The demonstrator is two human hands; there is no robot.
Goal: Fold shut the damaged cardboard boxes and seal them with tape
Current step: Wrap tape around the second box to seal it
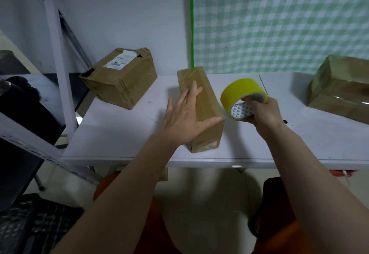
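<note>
A long narrow cardboard box point(207, 101) lies closed in the middle of the white table point(123, 133), its top covered with clear tape. My left hand point(183, 113) rests flat on its top with fingers straight and the thumb along the near edge. To the right of the box, my right hand point(263, 113) grips a roll of yellow tape point(241, 93) just above the table. A torn box with a shipping label point(121, 77) sits at the back left. Another box point(341, 89), glossy with tape, sits at the far right.
A white metal frame post point(60, 77) rises at the table's left end, with a dark bin point(22, 109) beyond it. A green checked cloth point(279, 23) hangs on the wall behind. A black crate point(30, 223) stands on the floor at lower left.
</note>
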